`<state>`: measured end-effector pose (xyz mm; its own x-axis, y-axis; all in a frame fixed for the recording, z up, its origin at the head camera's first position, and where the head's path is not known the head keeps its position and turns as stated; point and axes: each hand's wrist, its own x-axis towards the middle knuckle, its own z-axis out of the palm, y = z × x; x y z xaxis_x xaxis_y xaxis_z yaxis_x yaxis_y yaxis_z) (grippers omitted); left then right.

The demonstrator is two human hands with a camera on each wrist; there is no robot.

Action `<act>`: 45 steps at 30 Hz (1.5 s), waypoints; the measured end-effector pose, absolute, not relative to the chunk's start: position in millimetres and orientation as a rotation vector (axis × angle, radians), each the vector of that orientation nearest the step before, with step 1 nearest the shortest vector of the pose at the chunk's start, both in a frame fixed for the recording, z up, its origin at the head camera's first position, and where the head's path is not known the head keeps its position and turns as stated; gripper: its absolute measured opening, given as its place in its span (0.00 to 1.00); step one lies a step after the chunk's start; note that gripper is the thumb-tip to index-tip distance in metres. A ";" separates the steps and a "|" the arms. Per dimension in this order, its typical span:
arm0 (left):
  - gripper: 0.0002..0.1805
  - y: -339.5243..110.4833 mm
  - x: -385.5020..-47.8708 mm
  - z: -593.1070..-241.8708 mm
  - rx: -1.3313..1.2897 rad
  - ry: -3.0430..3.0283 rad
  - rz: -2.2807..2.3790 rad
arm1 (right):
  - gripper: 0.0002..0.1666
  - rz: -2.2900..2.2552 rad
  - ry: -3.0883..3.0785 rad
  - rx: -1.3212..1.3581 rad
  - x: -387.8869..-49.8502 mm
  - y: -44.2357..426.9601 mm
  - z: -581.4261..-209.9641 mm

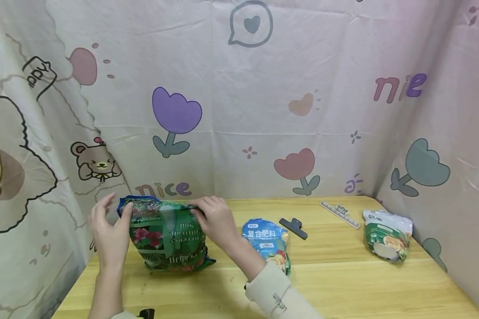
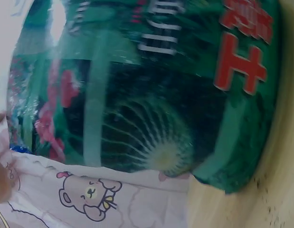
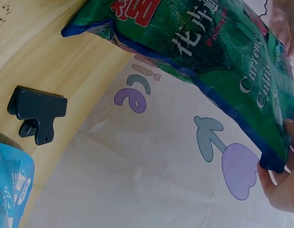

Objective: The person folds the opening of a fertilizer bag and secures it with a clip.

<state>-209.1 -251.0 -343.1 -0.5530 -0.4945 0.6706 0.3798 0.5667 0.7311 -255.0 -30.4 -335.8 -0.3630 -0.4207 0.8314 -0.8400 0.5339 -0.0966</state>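
A green plastic bag of potting soil [image 1: 167, 239], printed with flowers and lettering, stands on the table's left side. My right hand [image 1: 217, 221] pinches its top right corner, where the right wrist view shows a thumb and finger at the bag's blue edge [image 3: 232, 116]. At the top left corner, my left hand [image 1: 111, 230] has its fingers spread and its thumb against the bag. The left wrist view shows the soil bag [image 2: 151, 95] close up and blurred, with only bits of that hand at the left edge. Whether the bag's top is open cannot be seen.
Right of the soil bag lie a blue fertilizer pouch [image 1: 265, 241] and a black clip [image 1: 294, 227]. Farther right are a white ruler [image 1: 340, 215] and a green-and-white pouch [image 1: 388, 235]. Dark crumbs [image 2: 275, 209] dot the wooden table. A printed curtain [image 1: 239, 110] hangs behind.
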 end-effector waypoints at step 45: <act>0.08 -245.1 -225.2 -355.5 -0.488 -1.981 -0.537 | 0.05 0.897 -2.023 1.006 -254.8 -33.8 -345.3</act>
